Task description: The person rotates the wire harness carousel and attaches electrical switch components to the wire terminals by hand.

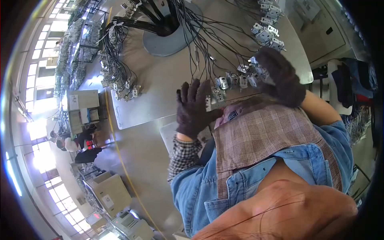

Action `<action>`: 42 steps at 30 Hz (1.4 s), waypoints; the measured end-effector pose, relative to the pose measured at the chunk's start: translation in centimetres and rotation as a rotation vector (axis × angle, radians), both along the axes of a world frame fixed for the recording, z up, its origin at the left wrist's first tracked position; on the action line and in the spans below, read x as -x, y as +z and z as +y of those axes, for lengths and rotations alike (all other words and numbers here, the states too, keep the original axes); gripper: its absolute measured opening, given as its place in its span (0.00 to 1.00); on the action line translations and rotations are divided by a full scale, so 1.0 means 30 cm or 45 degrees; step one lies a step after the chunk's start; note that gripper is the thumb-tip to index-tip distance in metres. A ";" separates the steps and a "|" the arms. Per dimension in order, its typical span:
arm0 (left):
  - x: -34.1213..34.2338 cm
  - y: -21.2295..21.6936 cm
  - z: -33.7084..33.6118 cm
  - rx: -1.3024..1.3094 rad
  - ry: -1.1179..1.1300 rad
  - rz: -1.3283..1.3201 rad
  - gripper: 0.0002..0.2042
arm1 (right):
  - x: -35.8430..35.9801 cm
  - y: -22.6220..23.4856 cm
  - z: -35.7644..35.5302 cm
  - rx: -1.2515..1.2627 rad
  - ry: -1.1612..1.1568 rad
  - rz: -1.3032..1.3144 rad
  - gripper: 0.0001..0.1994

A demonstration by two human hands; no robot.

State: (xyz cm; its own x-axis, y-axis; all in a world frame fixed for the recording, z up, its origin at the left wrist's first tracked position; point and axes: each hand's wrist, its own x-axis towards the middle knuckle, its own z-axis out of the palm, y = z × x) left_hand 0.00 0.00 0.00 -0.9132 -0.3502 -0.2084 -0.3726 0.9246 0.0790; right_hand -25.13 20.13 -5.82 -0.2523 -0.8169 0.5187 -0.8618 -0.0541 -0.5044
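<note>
Straight into the head view, looking down on a pale table (154, 90) and, along its near edge, a row of small metal connectors (243, 81)! Just left of that row, left hand (194, 108) in a dark glove: fingers spread and upright, thumb stretched out wide toward the plaid apron (260, 136). Impossible to tell whether brushing the cloth. Behind that glove, a black-and-white checked sleeve (185, 158).

Across to the right end of the row, and there, right hand (284, 78), dark-gloved too: fingers stretched out together over the connectors, thumb parted from them. Touching one or just above? Cannot tell from here!

Out of the row, thin black cables (185, 14), fanning up toward a round grey base (160, 48) on the table. Over on the left side, another cluster of connectors (117, 82), piled near the edge; at the upper right, one more clump (267, 34).

Away in the background, a yellow floor line (116, 146), pale cabinets (106, 196), bright windows (42, 160) and, well apart, another person (82, 142) in dark clothing.
</note>
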 end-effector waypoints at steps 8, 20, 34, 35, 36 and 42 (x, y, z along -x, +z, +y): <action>0.059 -0.123 -0.152 -0.167 -0.092 0.565 0.38 | 0.150 0.057 -0.039 -0.594 0.282 -0.021 0.30; 0.614 0.039 -0.438 -0.720 0.019 1.230 0.40 | 0.137 0.118 -0.606 -0.448 -0.601 -0.055 0.52; 0.936 -0.029 -0.511 -2.232 0.425 1.538 0.37 | 0.106 0.024 -0.772 -0.598 -0.664 -0.137 0.46; 0.936 -0.037 -0.521 -2.234 0.415 1.569 0.36 | 0.106 0.028 -0.783 -0.606 -0.665 -0.141 0.46; 0.934 -0.041 -0.525 -2.239 0.399 1.600 0.34 | 0.101 0.042 -0.790 -0.677 -0.664 -0.149 0.45; 0.920 -0.162 -0.591 -2.066 0.205 1.617 0.35 | 0.118 0.001 -0.844 -0.727 -0.617 -0.132 0.42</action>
State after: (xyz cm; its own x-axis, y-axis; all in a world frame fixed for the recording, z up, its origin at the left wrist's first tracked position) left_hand -27.60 -17.73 -4.85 -0.7530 -0.6119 0.2419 0.4830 -0.2644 0.8347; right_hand -28.68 -5.19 -5.79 -0.6762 -0.7367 0.0022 -0.6690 0.6129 -0.4204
